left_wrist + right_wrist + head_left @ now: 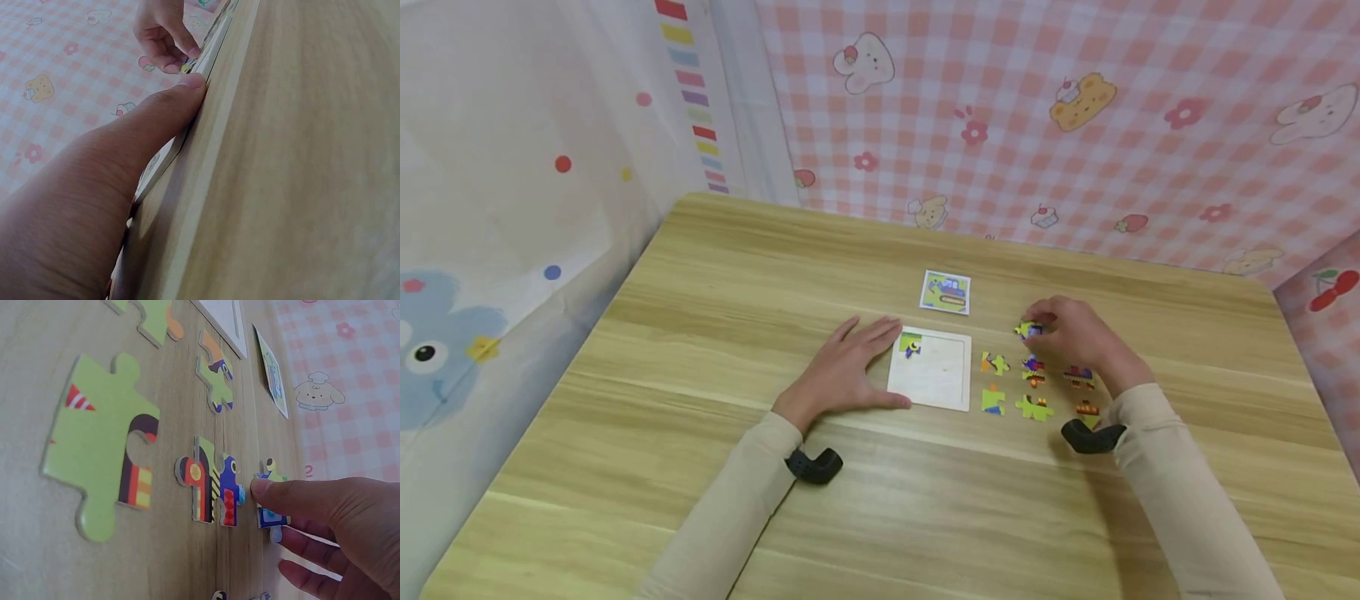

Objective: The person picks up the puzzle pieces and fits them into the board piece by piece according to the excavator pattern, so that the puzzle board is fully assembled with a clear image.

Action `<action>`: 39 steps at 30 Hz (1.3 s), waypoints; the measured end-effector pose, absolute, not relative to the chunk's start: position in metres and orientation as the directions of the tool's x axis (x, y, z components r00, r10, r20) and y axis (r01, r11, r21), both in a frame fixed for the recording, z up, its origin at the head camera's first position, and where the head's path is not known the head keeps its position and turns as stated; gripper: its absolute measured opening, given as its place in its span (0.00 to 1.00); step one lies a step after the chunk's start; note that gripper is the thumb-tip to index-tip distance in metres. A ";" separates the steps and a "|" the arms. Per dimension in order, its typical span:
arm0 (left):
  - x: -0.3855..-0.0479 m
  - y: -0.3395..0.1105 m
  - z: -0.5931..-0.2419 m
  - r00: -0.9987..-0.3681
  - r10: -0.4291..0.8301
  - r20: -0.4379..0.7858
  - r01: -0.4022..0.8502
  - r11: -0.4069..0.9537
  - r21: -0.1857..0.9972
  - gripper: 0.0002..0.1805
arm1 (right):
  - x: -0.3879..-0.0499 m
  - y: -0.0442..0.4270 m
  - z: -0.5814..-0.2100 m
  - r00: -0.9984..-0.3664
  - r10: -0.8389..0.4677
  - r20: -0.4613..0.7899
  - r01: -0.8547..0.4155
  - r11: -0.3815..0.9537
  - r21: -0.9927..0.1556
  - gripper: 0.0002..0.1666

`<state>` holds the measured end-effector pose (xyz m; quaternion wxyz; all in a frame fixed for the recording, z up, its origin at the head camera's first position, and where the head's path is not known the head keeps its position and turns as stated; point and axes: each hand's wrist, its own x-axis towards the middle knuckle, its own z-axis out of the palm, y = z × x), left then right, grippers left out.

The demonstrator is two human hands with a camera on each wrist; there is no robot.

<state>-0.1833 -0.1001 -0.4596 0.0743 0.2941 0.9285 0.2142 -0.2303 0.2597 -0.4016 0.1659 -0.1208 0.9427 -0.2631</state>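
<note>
My left hand [842, 371] lies with fingers spread at the left side of a white puzzle tray [936, 383]. Its thumb [178, 100] touches the tray's edge in the left wrist view. One jigsaw piece [910, 345] sits in the tray's far left corner. To the right of the tray, my right hand [1078, 337] pinches a green and blue jigsaw piece [273, 515] between thumb and fingers. Several loose pieces lie near it, among them a red, black and blue piece [205, 481] and a green piece with a striped cone [94, 428].
A small picture card [946, 292] of a digger lies behind the tray. The wooden table [760, 292] meets a pink checked cloth [910, 117] at the back. Another cloth with a blue figure [445, 367] hangs on the left.
</note>
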 end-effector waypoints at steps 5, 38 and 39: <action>-0.184 -0.099 -0.459 -0.812 0.583 -0.005 0.523 0.731 0.438 0.65 | -0.227 0.262 -0.405 -0.923 -0.318 -0.217 -0.140 0.802 -0.580 0.18; -0.183 -0.100 -0.461 -0.817 0.577 -0.020 0.514 0.742 0.430 0.65 | -0.193 0.162 -0.413 -0.958 -0.274 -0.081 -0.070 0.500 -0.863 0.10; -0.183 -0.100 -0.461 -0.816 0.577 -0.019 0.515 0.743 0.428 0.65 | -0.194 0.160 -0.415 -0.960 -0.269 -0.078 -0.068 0.495 -0.866 0.10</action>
